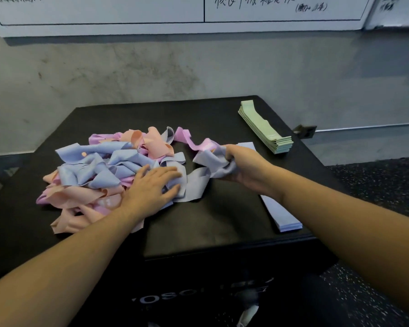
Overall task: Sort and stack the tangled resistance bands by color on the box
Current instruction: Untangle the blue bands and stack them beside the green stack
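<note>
Tangled heap of flat fabric resistance bands in blue, pink and peach (99,175) on black padded box (210,223), pinned under flat, open left hand (156,185). Crumpled blue band (208,161), bunched in clenched right hand (243,164), stretching leftward toward heap. Likely snag: pink band (194,142) dragging along. Neat blue stack (281,213) beneath right wrist, long axis front to back; green stack (265,128) beyond.

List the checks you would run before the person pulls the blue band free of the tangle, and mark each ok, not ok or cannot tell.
1. Right hand grips the blue band: ok.
2. Left hand presses down the tangled pile: ok.
3. Band free of the pink band: cannot tell.
4. Blue stack lies ready on the box: ok.
5. Green stack out of the way: ok.
</note>
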Tool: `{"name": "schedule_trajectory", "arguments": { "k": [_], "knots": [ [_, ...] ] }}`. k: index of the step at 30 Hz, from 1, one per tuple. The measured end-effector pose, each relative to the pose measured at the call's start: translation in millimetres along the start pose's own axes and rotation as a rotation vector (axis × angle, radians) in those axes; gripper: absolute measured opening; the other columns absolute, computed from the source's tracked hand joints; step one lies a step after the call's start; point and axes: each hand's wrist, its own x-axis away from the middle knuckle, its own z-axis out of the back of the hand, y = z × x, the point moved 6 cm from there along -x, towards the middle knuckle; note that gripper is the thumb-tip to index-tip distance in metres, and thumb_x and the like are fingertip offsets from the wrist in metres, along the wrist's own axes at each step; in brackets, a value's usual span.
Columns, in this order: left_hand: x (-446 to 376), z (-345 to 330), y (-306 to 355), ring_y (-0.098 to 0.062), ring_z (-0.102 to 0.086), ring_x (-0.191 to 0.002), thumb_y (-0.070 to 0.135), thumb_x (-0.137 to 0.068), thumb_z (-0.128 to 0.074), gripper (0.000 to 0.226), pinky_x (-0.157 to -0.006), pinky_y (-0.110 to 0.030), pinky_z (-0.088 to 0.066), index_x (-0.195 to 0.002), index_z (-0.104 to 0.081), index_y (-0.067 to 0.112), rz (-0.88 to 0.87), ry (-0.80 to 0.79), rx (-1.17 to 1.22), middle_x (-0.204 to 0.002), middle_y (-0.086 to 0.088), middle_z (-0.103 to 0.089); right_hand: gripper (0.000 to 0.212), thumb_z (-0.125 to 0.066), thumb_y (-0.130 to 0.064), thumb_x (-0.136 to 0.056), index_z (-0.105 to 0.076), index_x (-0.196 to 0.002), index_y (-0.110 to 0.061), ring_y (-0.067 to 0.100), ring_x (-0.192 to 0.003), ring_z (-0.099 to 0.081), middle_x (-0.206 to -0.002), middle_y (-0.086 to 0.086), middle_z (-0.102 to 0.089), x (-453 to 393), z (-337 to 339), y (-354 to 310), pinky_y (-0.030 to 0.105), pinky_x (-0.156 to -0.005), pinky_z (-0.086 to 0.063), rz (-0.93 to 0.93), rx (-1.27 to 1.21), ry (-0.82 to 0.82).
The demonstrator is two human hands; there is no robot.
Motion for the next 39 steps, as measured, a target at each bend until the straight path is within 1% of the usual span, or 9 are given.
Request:
{"name": "schedule_trajectory", "arguments": {
  "k": [3, 7, 10, 14, 19, 21, 23, 29, 39],
  "knots": [
    [-8.5, 8.8, 0.6, -0.009, -0.051, -0.125, 0.061, -0.09, -0.032, 0.049, -0.117, -0.039, -0.02, -0.118, -0.065, 0.038, 0.064, -0.056, 0.067, -0.13, 0.017, -0.062, 0.018, -0.044, -0.009, -0.093, -0.062, -0.092, -0.009, 0.014, -0.073, -0.064, -0.093, 0.009, -0.058, 15.7, 2.3, -12.6, 0.029, -0.068, -0.055, 0.054, 0.004, -0.034],
    [-25.8, 24.5, 5.3, -0.013, -0.059, -0.106, 0.047, -0.096, -0.054, 0.015, -0.107, -0.037, -0.041, -0.104, -0.066, 0.043, 0.162, -0.215, 0.195, -0.115, 0.011, -0.067, 0.01, -0.056, -0.012, -0.094, -0.065, -0.091, -0.016, 0.015, -0.079, -0.06, -0.092, 0.004, -0.06, 31.2, 15.3, -26.9, 0.027, -0.065, -0.053, 0.137, 0.096, 0.007],
    [-36.7, 48.8, 20.5, -0.012, -0.06, -0.109, 0.058, -0.091, -0.049, 0.031, -0.1, -0.039, -0.049, -0.107, -0.066, 0.037, 0.178, -0.081, 0.342, -0.119, 0.011, -0.063, 0.013, -0.062, -0.016, -0.092, -0.072, -0.089, -0.025, 0.018, -0.086, -0.06, -0.093, 0.003, -0.064, 45.5, 19.7, -39.2, 0.035, -0.073, -0.051, 0.18, 0.129, 0.03],
    [-34.6, 90.3, 76.7, -0.004, -0.058, -0.097, 0.034, -0.109, -0.038, 0.033, -0.088, -0.013, -0.042, -0.107, -0.066, 0.016, 0.184, 0.079, 0.835, -0.109, 0.003, -0.066, 0.017, -0.061, -0.017, -0.095, -0.074, -0.094, -0.028, 0.017, -0.083, -0.062, -0.092, 0.001, -0.069, 69.3, 13.5, -54.0, 0.032, -0.068, -0.048, 0.209, 0.159, 0.008],
    [-11.6, 111.8, 128.5, -0.018, -0.065, -0.102, 0.035, -0.107, -0.044, 0.029, -0.098, -0.039, -0.051, -0.098, -0.069, 0.023, 0.184, 0.063, 1.229, -0.094, 0.005, -0.073, 0.02, -0.06, -0.02, -0.095, -0.077, -0.095, -0.032, 0.022, -0.091, -0.061, -0.103, 0.004, -0.069, 92.9, 8.5, -64.9, 0.037, -0.073, -0.048, 0.251, 0.15, 0.009],
    [-3.5, 118.3, 140.0, -0.014, -0.066, -0.098, 0.042, -0.095, -0.06, 0.018, -0.093, -0.035, -0.053, -0.102, -0.066, 0.027, 0.08, 0.085, 1.147, -0.092, 0.009, -0.071, 0.021, -0.059, -0.021, -0.096, -0.077, -0.098, -0.032, 0.02, -0.091, -0.061, -0.1, 0.002, -0.069, 100.4, 8.7, -67.6, 0.04, -0.074, -0.047, 0.256, 0.158, 0.02],
    [1.3, 122.4, 147.0, -0.009, -0.066, -0.087, 0.05, -0.083, -0.067, 0.031, -0.08, -0.028, -0.054, -0.104, -0.064, 0.028, 0.02, 0.071, 1.089, -0.085, 0.007, -0.071, 0.021, -0.059, -0.021, -0.095, -0.076, -0.102, -0.03, 0.018, -0.088, -0.06, -0.095, 0.0, -0.068, 108.3, 10.7, -70.0, 0.037, -0.071, -0.048, 0.265, 0.197, 0.036],
    [5.1, 148.9, 165.6, -0.006, -0.066, -0.066, 0.029, -0.091, -0.074, 0.016, -0.058, -0.015, -0.047, -0.1, -0.064, 0.02, 0.005, -0.013, 0.947, -0.07, 0.008, -0.071, 0.014, -0.061, -0.02, -0.097, -0.071, -0.107, -0.021, 0.019, -0.084, -0.058, -0.095, 0.003, -0.064, 131.2, 24.2, -79.3, 0.031, -0.064, -0.048, 0.291, 0.291, 0.116],
    [16.2, 183.3, 177.2, -0.008, -0.056, -0.071, 0.024, -0.095, -0.069, 0.005, -0.063, -0.022, -0.047, -0.095, -0.065, 0.023, 0.044, 0.105, 1.002, -0.083, 0.0, -0.065, 0.011, -0.059, -0.021, -0.098, -0.065, -0.107, -0.024, 0.005, -0.056, -0.049, -0.068, -0.009, -0.064, 167.2, 28.2, -91.4, 0.021, -0.056, -0.041, 0.348, 0.602, 0.118]
  ]
}}
